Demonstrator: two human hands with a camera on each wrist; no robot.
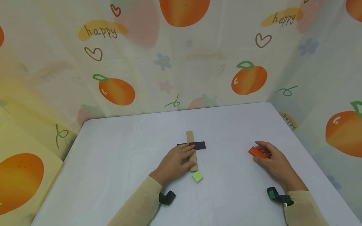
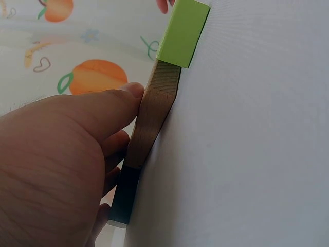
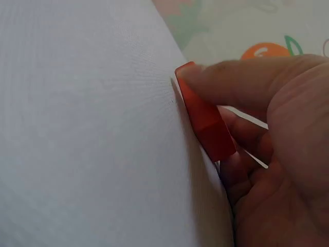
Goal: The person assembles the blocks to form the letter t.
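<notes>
In the head view my left hand [image 1: 176,161] lies over a black flat block [image 1: 200,145], its fingers extended across it. A light wooden strip [image 1: 190,136] shows on the far and near sides of the black block, making a cross shape. My left thumb touches the wood [image 2: 154,108] in the left wrist view. At the strip's near end sits a light green block [image 1: 197,176], turned cornerwise. Farther right, my right hand [image 1: 272,161] pinches a red-orange block [image 1: 256,152] between thumb and fingers, low over the table; the right wrist view shows this block [image 3: 211,123] close up.
The white table [image 1: 124,153] has its far edge against a printed cloth [image 1: 181,72] with oranges and hearts. More of the cloth hangs at both sides. Dark devices sit at the left wrist [image 1: 167,197] and the right wrist [image 1: 280,197].
</notes>
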